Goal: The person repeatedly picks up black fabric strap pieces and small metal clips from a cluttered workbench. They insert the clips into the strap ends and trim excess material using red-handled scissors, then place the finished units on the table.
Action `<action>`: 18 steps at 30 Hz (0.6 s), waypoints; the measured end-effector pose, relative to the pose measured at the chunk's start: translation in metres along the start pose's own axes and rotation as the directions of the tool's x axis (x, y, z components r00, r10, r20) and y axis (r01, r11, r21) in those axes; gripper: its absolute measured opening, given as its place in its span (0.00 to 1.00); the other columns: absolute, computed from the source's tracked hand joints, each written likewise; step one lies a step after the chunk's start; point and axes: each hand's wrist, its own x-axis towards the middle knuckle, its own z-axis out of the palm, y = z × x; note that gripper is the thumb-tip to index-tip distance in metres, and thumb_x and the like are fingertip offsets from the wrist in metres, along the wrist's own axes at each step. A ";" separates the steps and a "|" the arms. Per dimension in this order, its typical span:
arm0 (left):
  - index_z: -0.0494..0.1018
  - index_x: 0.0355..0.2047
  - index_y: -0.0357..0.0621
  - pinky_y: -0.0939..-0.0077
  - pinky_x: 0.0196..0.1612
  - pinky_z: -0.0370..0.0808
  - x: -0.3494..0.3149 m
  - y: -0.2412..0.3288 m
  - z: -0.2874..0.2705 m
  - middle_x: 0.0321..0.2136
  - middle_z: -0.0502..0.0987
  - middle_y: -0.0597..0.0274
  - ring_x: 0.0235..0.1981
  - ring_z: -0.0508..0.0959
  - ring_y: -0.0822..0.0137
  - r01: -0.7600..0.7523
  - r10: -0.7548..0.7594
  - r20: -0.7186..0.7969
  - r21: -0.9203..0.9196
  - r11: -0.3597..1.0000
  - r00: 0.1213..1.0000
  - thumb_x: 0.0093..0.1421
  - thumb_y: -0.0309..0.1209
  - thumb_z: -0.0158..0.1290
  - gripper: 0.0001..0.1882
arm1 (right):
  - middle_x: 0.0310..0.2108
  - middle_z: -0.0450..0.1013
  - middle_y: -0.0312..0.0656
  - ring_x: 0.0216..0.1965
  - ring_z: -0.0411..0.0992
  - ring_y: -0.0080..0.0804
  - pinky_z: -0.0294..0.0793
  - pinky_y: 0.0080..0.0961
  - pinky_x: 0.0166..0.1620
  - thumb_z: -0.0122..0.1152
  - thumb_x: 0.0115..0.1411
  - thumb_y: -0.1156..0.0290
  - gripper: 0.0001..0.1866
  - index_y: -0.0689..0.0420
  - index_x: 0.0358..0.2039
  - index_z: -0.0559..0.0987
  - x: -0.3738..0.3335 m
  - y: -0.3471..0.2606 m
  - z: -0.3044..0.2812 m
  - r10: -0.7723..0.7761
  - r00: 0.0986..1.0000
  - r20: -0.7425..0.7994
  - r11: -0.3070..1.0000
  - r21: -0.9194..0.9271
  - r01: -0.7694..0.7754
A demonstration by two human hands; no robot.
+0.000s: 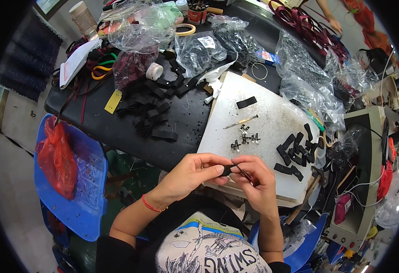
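Note:
Both hands meet at the near edge of a white board [217,132]. Pinched in my left hand [202,169] is a small black strap piece [227,170], mostly hidden by the fingers. My right hand [259,182] is closed around a thin dark tool [244,173] whose kind I cannot make out; its tip is by the strap piece. Beyond the hands lie several small metal clips [244,136] and a thin screwdriver-like tool [240,122]. A single black strap piece [247,102] lies farther back. Several folded black strap pieces [295,150] are heaped at the board's right.
Black strap pieces [147,116] are piled on the dark table at the left, near orange-handled scissors [101,72] and a yellow tag [113,102]. Clear plastic bags [199,52] crowd the back. A blue chair [88,177] holds a red bag [58,159]. Another person's hand [335,25] shows at far right.

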 end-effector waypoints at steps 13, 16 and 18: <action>0.66 0.52 0.28 0.75 0.49 0.76 -0.002 -0.008 0.006 0.42 0.75 0.51 0.42 0.78 0.67 -0.058 0.055 0.056 0.064 0.996 0.997 0.68 0.27 0.40 0.17 | 0.33 0.74 0.38 0.29 0.70 0.16 0.68 0.14 0.29 0.60 0.53 0.83 0.11 0.60 0.38 0.76 -0.005 0.009 0.012 0.135 0.987 -0.087 0.986 0.113 -0.125; 0.66 0.51 0.26 0.76 0.48 0.77 -0.003 -0.010 0.009 0.41 0.75 0.51 0.40 0.78 0.67 -0.088 0.088 0.009 0.138 0.987 0.996 0.67 0.26 0.40 0.16 | 0.32 0.74 0.39 0.27 0.70 0.18 0.68 0.15 0.27 0.62 0.53 0.78 0.12 0.59 0.40 0.75 -0.003 0.004 0.013 0.176 0.979 -0.106 0.984 0.033 -0.173; 0.65 0.52 0.27 0.73 0.49 0.77 -0.001 -0.016 0.005 0.42 0.75 0.50 0.42 0.78 0.65 -0.061 0.064 -0.019 0.112 0.992 0.998 0.68 0.26 0.40 0.16 | 0.31 0.73 0.40 0.25 0.70 0.22 0.68 0.17 0.26 0.64 0.52 0.75 0.14 0.59 0.41 0.75 -0.002 -0.004 0.012 0.102 0.986 -0.132 0.981 -0.151 -0.121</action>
